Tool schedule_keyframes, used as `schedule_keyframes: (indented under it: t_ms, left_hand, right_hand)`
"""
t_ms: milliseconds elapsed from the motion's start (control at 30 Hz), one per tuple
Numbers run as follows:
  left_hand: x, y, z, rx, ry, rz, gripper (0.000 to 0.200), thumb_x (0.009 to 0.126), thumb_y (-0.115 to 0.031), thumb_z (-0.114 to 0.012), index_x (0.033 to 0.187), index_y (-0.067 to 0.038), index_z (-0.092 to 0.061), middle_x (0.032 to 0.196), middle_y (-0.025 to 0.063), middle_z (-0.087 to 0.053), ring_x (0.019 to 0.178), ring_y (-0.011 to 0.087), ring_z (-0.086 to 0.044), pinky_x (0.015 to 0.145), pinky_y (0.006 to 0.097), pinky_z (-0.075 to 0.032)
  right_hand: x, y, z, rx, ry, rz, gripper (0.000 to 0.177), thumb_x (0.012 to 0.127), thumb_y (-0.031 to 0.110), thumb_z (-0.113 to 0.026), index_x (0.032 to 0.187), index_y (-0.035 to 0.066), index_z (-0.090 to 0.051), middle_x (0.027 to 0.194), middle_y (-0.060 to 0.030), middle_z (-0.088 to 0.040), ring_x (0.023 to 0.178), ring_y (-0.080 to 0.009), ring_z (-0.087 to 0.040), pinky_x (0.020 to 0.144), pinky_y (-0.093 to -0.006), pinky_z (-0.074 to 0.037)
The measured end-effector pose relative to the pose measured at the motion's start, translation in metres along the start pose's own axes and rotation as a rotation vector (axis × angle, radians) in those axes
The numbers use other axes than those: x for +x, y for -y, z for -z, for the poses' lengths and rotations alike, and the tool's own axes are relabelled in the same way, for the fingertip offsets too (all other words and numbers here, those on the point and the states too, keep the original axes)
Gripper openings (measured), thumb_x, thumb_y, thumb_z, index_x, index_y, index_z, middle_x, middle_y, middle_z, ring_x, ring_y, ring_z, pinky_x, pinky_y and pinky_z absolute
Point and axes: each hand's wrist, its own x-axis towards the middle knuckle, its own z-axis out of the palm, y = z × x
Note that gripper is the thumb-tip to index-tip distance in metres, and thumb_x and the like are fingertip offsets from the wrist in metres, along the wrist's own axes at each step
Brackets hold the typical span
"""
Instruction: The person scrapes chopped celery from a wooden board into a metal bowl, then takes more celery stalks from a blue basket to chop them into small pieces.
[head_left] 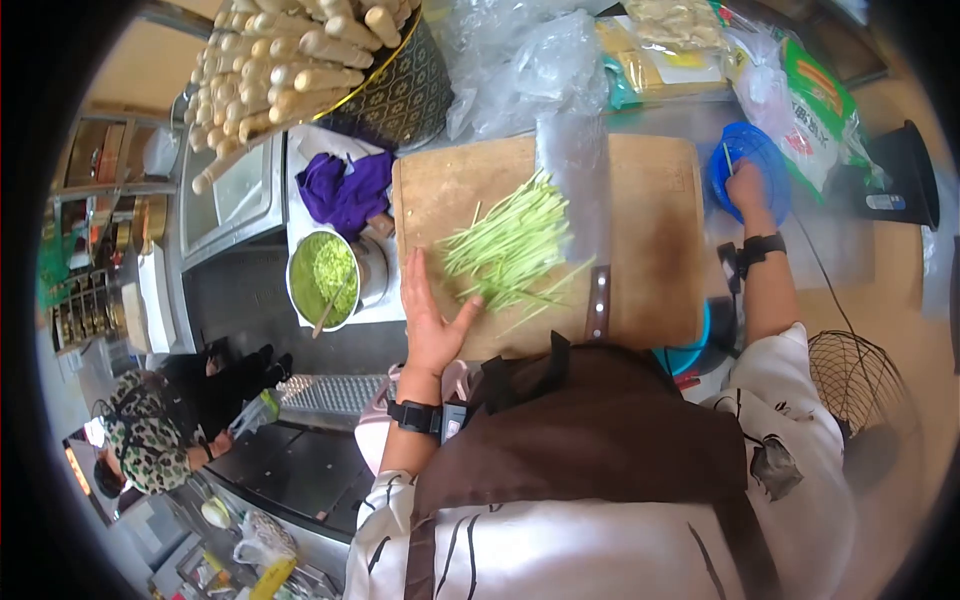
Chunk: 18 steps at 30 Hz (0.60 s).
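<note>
Now the left hand (435,318) lies open beside the green strips (510,250); right hand (748,190) in blue bowl (777,150), grip unclear.

1. At nine o'clock, a rack of shelves (85,305) is standing, crammed with small items.
2. At ten, a steel worktop (235,200) is gleaming pale.
3. At eight, a person in a patterned top (150,440) is bending low.
4. At four, a wire basket (860,380) is sitting on a tan surface (900,285).

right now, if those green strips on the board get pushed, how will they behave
The green strips look thin and long, so probably floppy and light. They lie loose beside the left hand, so a push would likely scatter them.
</note>
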Motion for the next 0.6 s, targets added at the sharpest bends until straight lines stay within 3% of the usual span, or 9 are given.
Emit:
schedule_keyframes:
  t_ms: [100,200,300,433,567,600]
  left_hand:
    - [-0.020,0.021,0.003,-0.093,-0.052,0.062,0.084,0.081,-0.022,-0.075,0.147,0.002,-0.029,0.150,0.0247,-0.033,0.140,0.0393,-0.032,0.115,0.0443,-0.026]
    - [-0.036,0.031,0.008,-0.140,-0.078,0.120,0.080,0.082,-0.020,-0.073,0.147,0.002,-0.031,0.149,0.0245,-0.035,0.139,0.0391,-0.034,0.115,0.0436,-0.028]
    - [-0.041,0.031,0.011,-0.084,-0.063,0.091,0.072,0.084,-0.015,-0.070,0.145,0.000,-0.035,0.147,0.0236,-0.039,0.137,0.0384,-0.037,0.114,0.0433,-0.031]
    - [-0.042,0.033,0.007,-0.104,-0.103,0.077,0.062,0.087,-0.011,-0.068,0.142,-0.002,-0.042,0.146,0.0191,-0.043,0.137,0.0341,-0.039,0.113,0.0406,-0.031]
    - [-0.036,0.023,0.009,-0.090,-0.102,0.000,0.057,0.085,-0.006,-0.066,0.138,-0.001,-0.045,0.143,0.0207,-0.046,0.134,0.0381,-0.041,0.112,0.0434,-0.033]
    - [-0.033,0.020,0.010,-0.086,-0.099,-0.032,0.057,0.084,-0.005,-0.066,0.137,-0.001,-0.045,0.142,0.0215,-0.046,0.133,0.0396,-0.042,0.111,0.0446,-0.034]
  right_hand:
    - [-0.025,0.029,0.041,0.068,-0.101,0.015,0.022,0.077,0.001,-0.059,0.098,-0.003,-0.063,0.094,-0.0241,-0.063,0.107,-0.0384,-0.060,0.087,-0.0456,-0.048]
    - [-0.061,0.072,0.074,0.172,-0.256,0.239,0.023,0.077,-0.001,-0.059,0.099,0.000,-0.063,0.098,-0.0207,-0.063,0.104,-0.0372,-0.059,0.088,-0.0427,-0.048]
    - [-0.094,0.119,0.077,0.368,-0.262,0.546,0.024,0.077,-0.002,-0.059,0.101,0.001,-0.062,0.103,-0.0188,-0.062,0.101,-0.0367,-0.059,0.090,-0.0412,-0.047]
    - [-0.155,0.191,0.041,0.507,-0.146,1.074,0.030,0.077,-0.005,-0.055,0.105,0.002,-0.061,0.109,-0.0166,-0.060,0.104,-0.0351,-0.057,0.092,-0.0420,-0.047]
    - [-0.193,0.231,0.004,0.447,0.210,1.271,0.029,0.079,-0.001,-0.056,0.106,0.003,-0.065,0.115,-0.0141,-0.062,0.112,-0.0329,-0.055,0.098,-0.0404,-0.044]
    - [-0.196,0.233,0.001,0.422,0.153,1.334,0.028,0.079,0.001,-0.058,0.106,0.004,-0.066,0.113,-0.0125,-0.063,0.109,-0.0320,-0.055,0.097,-0.0408,-0.043]
